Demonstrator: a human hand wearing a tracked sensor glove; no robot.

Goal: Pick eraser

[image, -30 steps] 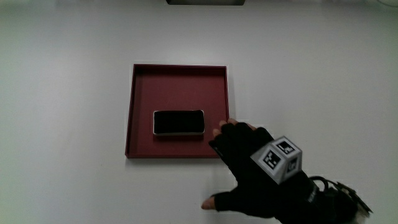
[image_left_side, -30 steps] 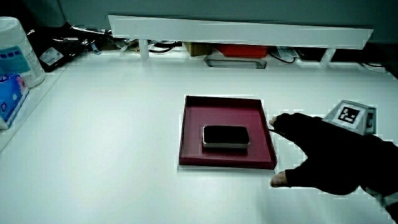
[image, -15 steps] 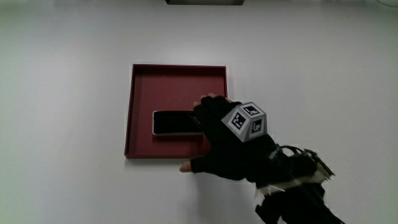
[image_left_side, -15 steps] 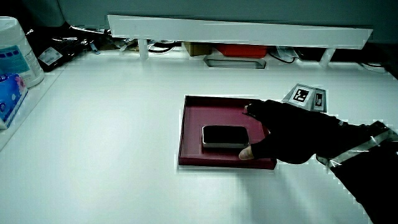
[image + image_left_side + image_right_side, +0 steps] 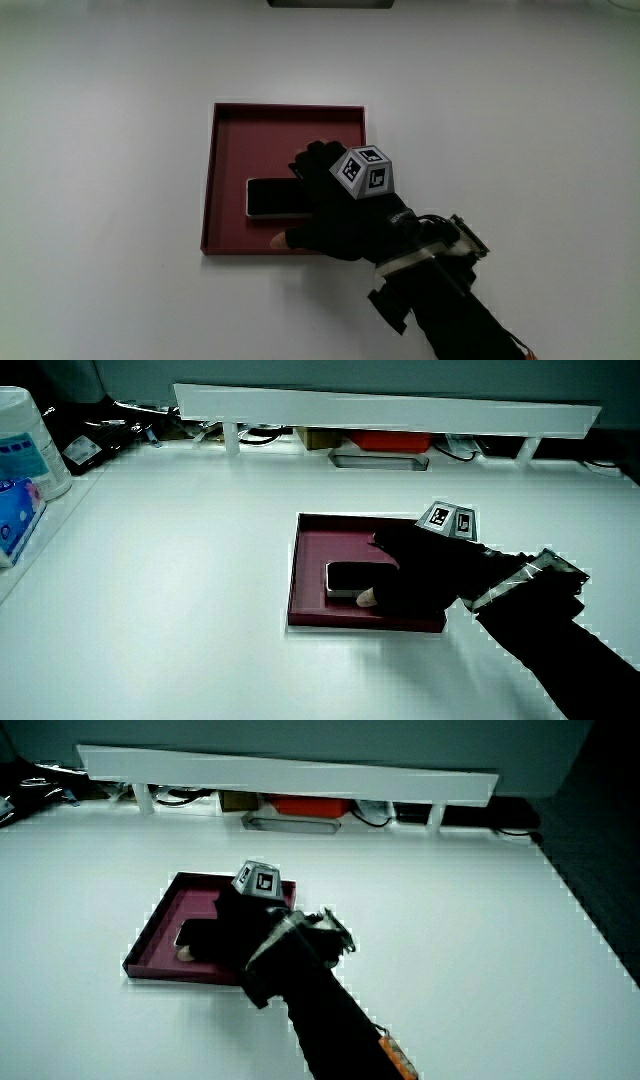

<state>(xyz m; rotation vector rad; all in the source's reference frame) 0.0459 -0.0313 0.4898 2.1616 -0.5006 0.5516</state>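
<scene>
The eraser point(image 5: 268, 197) is a black block with a pale rim, lying flat in a dark red tray point(image 5: 225, 140). The gloved hand point(image 5: 335, 205) is over the end of the eraser, and its patterned cube point(image 5: 363, 172) faces up. Its fingers are spread across the eraser's edge farther from the person, with the bare thumb tip point(image 5: 277, 240) at the nearer edge. In both side views the eraser point(image 5: 345, 577) point(image 5: 192, 935) rests on the tray floor point(image 5: 312, 550) point(image 5: 160, 925), half covered by the hand point(image 5: 420, 565) point(image 5: 235, 935). The forearm reaches in from the person's side of the table.
A low white partition point(image 5: 380, 410) point(image 5: 280, 770) runs along the table's edge farthest from the person, with a red box point(image 5: 392, 440) and cables under it. A white tub point(image 5: 20, 450) and a blue pack point(image 5: 15, 510) stand at a table edge.
The hand has moved from beside the tray's corner to over the tray and onto the eraser, with fingers and thumb now on either side of it. The eraser has not moved.
</scene>
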